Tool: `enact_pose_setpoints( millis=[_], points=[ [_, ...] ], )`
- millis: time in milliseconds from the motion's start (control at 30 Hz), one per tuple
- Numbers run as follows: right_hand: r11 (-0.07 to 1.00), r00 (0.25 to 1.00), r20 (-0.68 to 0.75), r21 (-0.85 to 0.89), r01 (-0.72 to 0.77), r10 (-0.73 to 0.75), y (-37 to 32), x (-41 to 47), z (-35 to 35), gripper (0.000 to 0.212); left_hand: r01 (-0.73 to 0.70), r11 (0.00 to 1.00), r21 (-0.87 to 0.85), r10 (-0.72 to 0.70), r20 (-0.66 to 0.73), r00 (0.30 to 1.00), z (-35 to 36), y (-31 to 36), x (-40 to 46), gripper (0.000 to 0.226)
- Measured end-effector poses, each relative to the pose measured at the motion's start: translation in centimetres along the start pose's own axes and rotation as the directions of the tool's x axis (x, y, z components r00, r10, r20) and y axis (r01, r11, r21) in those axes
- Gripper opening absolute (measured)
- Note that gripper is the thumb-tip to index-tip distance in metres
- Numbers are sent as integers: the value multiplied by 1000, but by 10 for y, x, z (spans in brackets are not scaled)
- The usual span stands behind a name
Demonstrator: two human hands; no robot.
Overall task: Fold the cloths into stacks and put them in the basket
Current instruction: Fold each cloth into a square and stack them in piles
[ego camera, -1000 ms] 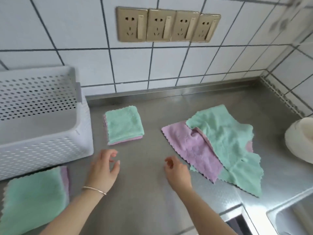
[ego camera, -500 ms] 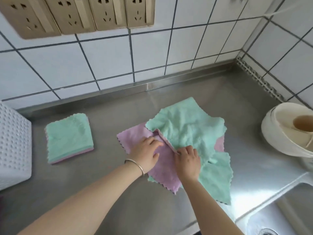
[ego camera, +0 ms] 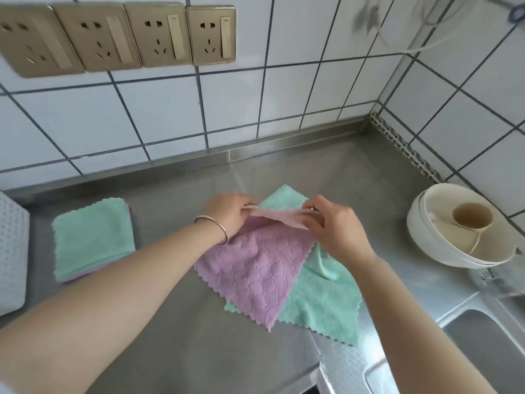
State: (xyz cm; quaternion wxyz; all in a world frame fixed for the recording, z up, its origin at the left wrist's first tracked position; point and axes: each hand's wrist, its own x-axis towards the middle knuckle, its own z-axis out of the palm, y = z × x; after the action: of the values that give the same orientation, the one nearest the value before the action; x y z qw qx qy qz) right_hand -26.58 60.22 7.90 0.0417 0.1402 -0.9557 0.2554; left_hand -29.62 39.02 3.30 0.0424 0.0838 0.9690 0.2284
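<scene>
Fingers of the left hand (ego camera: 231, 213) pinch the far edge of the purple cloth (ego camera: 255, 268); fingers of the right hand (ego camera: 331, 227) pinch the same edge a little to the right. The edge between them is lifted off the counter (ego camera: 176, 336) and pulled fairly taut. Judgement: a two-point hold along one edge keeps it straight, so the cloth can be peeled clear of the pile and laid flat for folding.

The purple cloth's near corner trails down onto the counter, lying over a green cloth (ego camera: 321, 305), loose and unfolded, which spreads out to the right and near side. A second green corner shows beyond the hands; whether it is the same cloth, cannot tell.

Hand pose: both palms down, knuckles up, wrists close together over the pile. Left wrist carries a bangle (ego camera: 216, 227). Both forearms reach in from the near edge and converge.

Left, well apart: a folded stack (ego camera: 92, 240), green on top, purple edge beneath, squared up on the counter. At the far left frame edge, the white perforated basket (ego camera: 11, 251), only a corner in view. The stack sits just beside it, not yet inside.
</scene>
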Motion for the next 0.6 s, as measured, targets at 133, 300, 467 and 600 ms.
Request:
enact_pose_setpoints(
  millis=[133,300,467,600],
  points=[
    [961,975,222,-272,53,9,-23,26,-36,21,56,983,-177,-83,-150,985,-64,-33,-28,25],
    [968,993,-3,-223,111,-114,-72,51,-46,11,100,974,-204,-175,-392,903,-146,-71,-69,19],
    [961,944,-198,-144,237,-263,-153,48,-25,18,152,968,-197,-239,-558,794,-221,-110,-145,21],
    [939,952,-207,217,268,-225,-201,29,-3,17,191,962,-195,-271,-603,750,-242,-132,-226,22]
  ],
)
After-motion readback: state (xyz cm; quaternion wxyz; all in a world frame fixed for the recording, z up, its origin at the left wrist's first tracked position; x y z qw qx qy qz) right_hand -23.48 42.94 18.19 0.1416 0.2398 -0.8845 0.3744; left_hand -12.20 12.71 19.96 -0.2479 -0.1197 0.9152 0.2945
